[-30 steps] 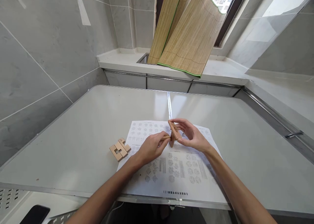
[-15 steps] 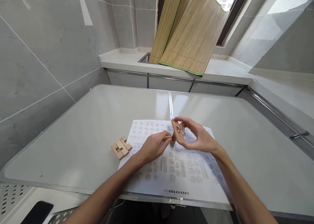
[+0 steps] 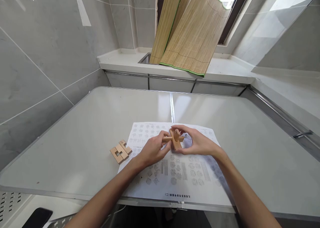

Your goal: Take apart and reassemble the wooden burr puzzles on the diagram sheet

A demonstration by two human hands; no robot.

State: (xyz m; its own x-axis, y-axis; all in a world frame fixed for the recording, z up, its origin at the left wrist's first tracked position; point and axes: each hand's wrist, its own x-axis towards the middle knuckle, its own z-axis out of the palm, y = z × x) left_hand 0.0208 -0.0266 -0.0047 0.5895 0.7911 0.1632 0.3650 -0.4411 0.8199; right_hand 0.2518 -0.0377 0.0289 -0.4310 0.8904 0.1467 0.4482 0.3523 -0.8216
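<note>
Both my hands meet over a printed instruction sheet on a grey table. My left hand pinches a thin wooden puzzle piece that runs sideways into a crossed wooden puzzle assembly. My right hand curls around that assembly, thumb below and fingers above. A few loose notched wooden pieces lie on the table left of the sheet, a short way from my left hand.
A rolled bamboo blind leans on the white ledge behind the table, under a window. Tiled wall stands at left. A dark phone lies below the table's front left corner. A metal rail borders the right side.
The wooden piece in my right hand has come down from a steep tilt and now sits crossed with the left hand's piece. Both hands have closed in together.
</note>
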